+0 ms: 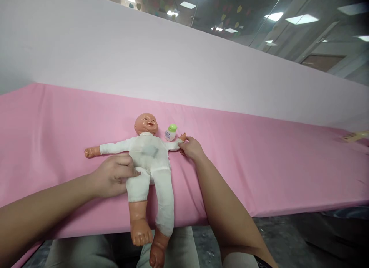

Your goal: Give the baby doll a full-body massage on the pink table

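A baby doll (146,153) with a hard plastic head and a white cloth body lies on its back, arms spread, its feet hanging over the near edge of the pink-covered table. At the doll's hip, my left hand (115,175) has curled fingers gripping the cloth at the top of the leg. My right hand (191,148) pinches the doll's forearm close to its small plastic hand. Just above that arm stands a small white bottle with a green cap (170,133), touched by neither hand. A greyish patch marks the doll's chest.
Pink cloth covers the long table (230,164), with creases to the right. A white wall panel (173,64) rises behind it, glass above. At the far right lies a yellowish object (356,136), too blurred to name. My legs (83,252) are below the near edge.
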`<action>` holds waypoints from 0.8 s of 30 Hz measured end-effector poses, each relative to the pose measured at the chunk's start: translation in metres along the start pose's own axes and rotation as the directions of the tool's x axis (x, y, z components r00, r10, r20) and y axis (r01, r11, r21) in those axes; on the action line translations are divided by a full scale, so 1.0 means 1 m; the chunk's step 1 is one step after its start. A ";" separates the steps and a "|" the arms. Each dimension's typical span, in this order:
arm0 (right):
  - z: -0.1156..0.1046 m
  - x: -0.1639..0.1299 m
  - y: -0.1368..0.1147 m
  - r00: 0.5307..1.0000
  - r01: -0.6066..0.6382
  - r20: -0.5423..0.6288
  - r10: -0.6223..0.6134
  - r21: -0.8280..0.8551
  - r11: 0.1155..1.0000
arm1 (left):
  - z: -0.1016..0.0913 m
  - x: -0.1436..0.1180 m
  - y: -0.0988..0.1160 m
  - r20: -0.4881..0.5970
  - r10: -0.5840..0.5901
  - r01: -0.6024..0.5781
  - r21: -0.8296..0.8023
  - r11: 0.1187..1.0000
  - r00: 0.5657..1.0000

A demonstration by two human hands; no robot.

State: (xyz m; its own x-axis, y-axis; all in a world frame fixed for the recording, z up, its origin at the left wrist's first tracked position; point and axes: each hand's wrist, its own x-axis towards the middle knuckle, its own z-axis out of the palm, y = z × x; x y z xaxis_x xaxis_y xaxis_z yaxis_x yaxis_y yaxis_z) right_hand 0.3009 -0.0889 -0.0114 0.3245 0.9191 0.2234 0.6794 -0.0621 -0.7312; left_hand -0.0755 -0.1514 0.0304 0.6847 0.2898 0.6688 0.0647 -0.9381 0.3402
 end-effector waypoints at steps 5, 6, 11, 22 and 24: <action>-0.003 -0.013 -0.022 0.997 0.054 -0.058 -0.053 0.021 0.998 | -0.006 -0.004 -0.022 -0.103 -0.204 0.219 0.166 0.961 0.974; -0.001 -0.016 -0.027 0.993 0.100 -0.071 -0.096 0.056 0.993 | -0.007 -0.005 -0.027 -0.111 -0.269 0.287 0.192 0.939 0.957; 0.022 -0.036 -0.046 0.922 0.387 0.007 -0.387 0.019 0.922 | -0.002 -0.002 -0.046 -0.087 -0.541 0.548 0.108 0.830 0.837; 0.019 -0.035 -0.050 0.920 0.392 -0.015 -0.393 -0.039 0.919 | -0.004 -0.006 -0.030 -0.164 -0.145 0.179 0.215 0.960 0.976; 0.010 -0.026 -0.041 0.965 0.255 -0.064 -0.254 0.006 0.967 | -0.002 -0.005 -0.017 -0.131 -0.054 0.076 0.173 0.982 0.990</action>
State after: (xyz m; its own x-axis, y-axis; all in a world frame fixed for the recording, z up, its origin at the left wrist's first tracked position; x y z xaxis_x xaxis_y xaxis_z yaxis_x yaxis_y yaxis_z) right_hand 0.2575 -0.1064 0.0064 0.1828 0.8781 0.4423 0.7354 0.1765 -0.6543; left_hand -0.0814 -0.1363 0.0229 0.5790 0.3620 0.7306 0.2413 -0.9320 0.2706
